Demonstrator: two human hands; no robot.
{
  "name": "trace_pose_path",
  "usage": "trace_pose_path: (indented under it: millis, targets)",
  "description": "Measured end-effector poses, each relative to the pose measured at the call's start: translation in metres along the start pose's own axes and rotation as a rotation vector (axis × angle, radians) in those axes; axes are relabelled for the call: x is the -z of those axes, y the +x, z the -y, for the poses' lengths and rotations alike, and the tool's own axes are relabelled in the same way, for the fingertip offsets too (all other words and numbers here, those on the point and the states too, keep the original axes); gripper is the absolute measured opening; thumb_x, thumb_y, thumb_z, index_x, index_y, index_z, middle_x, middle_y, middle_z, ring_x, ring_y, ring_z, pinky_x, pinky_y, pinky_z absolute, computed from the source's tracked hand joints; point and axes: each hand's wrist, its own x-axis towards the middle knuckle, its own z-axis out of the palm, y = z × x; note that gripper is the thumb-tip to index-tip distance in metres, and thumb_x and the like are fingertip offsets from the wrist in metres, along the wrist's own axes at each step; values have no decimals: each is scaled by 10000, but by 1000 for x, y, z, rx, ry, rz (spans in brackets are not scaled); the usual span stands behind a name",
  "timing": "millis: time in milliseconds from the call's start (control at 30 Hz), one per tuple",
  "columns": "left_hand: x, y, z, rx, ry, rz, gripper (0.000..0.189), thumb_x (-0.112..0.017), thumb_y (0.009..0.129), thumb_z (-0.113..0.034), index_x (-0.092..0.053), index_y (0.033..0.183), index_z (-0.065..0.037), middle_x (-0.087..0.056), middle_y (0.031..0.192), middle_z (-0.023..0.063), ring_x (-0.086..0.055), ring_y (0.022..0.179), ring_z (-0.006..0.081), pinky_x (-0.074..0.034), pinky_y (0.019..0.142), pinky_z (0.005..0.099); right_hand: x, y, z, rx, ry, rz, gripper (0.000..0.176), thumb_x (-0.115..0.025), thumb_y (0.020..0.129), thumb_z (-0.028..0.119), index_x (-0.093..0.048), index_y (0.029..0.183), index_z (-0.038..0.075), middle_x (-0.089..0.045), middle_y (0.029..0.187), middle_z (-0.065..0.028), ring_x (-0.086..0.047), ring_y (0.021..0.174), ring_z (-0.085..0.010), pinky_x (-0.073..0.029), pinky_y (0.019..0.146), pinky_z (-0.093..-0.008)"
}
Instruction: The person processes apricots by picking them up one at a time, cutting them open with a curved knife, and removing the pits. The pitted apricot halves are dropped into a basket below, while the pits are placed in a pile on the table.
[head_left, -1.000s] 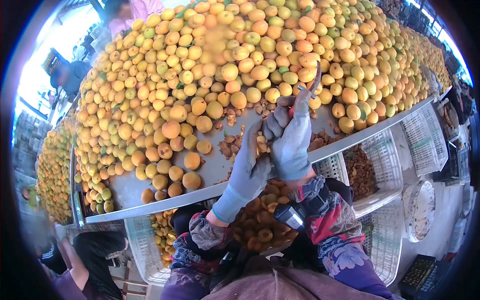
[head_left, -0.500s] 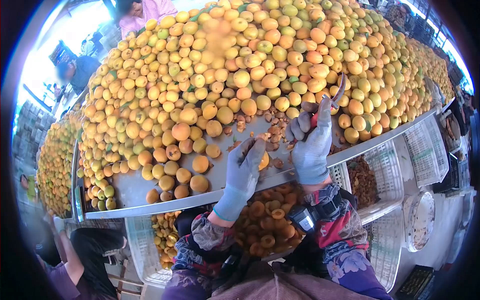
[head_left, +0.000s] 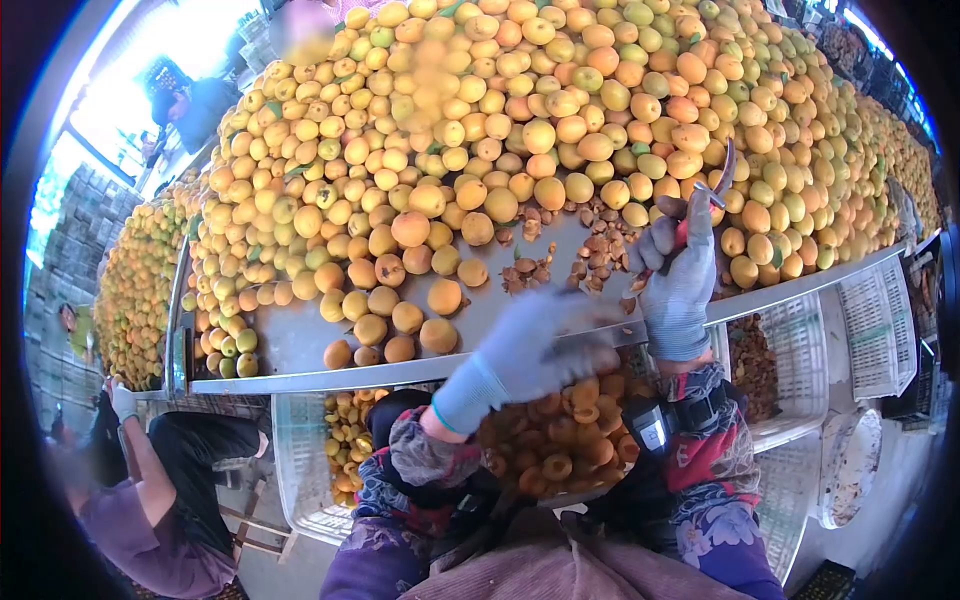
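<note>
My right hand (head_left: 680, 270), in a pale blue-grey glove, is closed round the red handle of a small curved knife (head_left: 724, 178), its blade pointing up over the fruit. My left hand (head_left: 535, 345), gloved alike and blurred by motion, is above the table's front edge, its fingers stretched out and apart with nothing visible in them. Beneath it, halved apricots (head_left: 560, 430) fill a container at my lap. Whole apricots (head_left: 560, 100) are heaped over the metal table (head_left: 300, 340). Apricot pits (head_left: 602, 245) lie loose between the heap and my hands.
A raised metal rim (head_left: 320, 380) runs along the table's front. White plastic baskets (head_left: 785, 350) stand below at right, one with brown pieces. Another basket (head_left: 300, 460) at left holds apricot pieces. A white bucket (head_left: 850, 470) stands far right. A co-worker (head_left: 150, 500) sits at lower left.
My left hand has gone from closed fingers over the table rim to stretched fingers, moving right and slightly down. The view has shifted; the knife stays in my right hand.
</note>
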Motion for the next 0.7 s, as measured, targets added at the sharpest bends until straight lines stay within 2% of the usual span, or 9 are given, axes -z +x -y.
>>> trace_pose_path:
  millis: [67, 133, 233, 367, 433, 467, 533, 600, 700]
  targets:
    - [21, -7, 13, 298, 276, -304, 390, -648, 793, -327, -603, 1140, -154, -606, 1002, 108, -543, 999, 321, -443, 816, 416, 1, 0, -1, -5, 2, 12, 414, -511, 925, 452, -525, 897, 40, -286, 524, 39, -247, 417, -93, -235, 405, -271]
    - [39, -16, 31, 535, 612, -311, 485, -694, 754, -235, -556, 1202, -111, -574, 1142, 105, -529, 1035, 319, -441, 839, 429, 1, 1, -1, -8, 2, 25, 403, -512, 926, 443, -528, 895, 42, -295, 521, 36, -256, 416, -93, -243, 403, -274]
    - [34, -23, 60, 708, 953, -89, 494, -693, 750, -215, -536, 1205, -107, -580, 1111, 98, -534, 1032, 322, -447, 838, 427, 0, -1, -2, -30, -18, 84, 394, -505, 931, 434, -531, 874, 45, -306, 518, 31, -277, 415, -95, -252, 401, -275]
    - [31, -13, 73, 677, 1022, -8, 412, -685, 734, -201, -540, 1095, -66, -563, 1087, 121, -556, 992, 322, -452, 801, 430, -9, -9, -1, -85, -30, 114, 393, -484, 942, 428, -540, 886, 43, -364, 523, 18, -327, 397, -98, -287, 382, -261]
    - [29, -15, 69, 565, 666, -389, 403, -678, 759, -142, -516, 1116, -51, -575, 1063, 89, -582, 970, 242, -470, 788, 377, -12, -14, 0, -120, -176, 161, 428, -439, 955, 452, -534, 945, 35, -343, 513, 28, -319, 395, -85, -289, 385, -241]
    - [28, -14, 67, 553, 669, -388, 403, -678, 759, -142, -516, 1116, -51, -575, 1063, 89, -582, 970, 242, -470, 788, 377, -16, -19, 1, -110, -171, 158, 428, -439, 955, 452, -534, 945, 35, -343, 513, 28, -319, 395, -85, -289, 385, -241]
    - [29, -12, 61, 300, -132, -619, 367, -674, 789, -89, -498, 1109, -58, -585, 1048, 81, -617, 836, 198, -510, 655, 304, -22, -27, 2, -83, -316, 295, 399, -419, 964, 422, -532, 949, 39, -386, 517, 16, -337, 391, -81, -286, 375, -230]
    - [24, -8, 54, 300, -319, -661, 367, -650, 817, -86, -476, 1137, -43, -588, 1030, 82, -621, 790, 154, -500, 624, 258, -23, -32, 1, -119, -384, 333, 379, -414, 963, 405, -540, 925, 50, -438, 529, 0, -359, 390, -73, -284, 373, -214]
    - [25, -2, 26, 180, -963, -681, 482, -685, 806, -117, -455, 1216, -9, -620, 1029, 98, -626, 805, 170, -512, 676, 269, -29, -43, -1, -197, -510, 543, 378, -440, 961, 404, -562, 882, 55, -470, 548, 15, -395, 419, -53, -303, 398, -202]
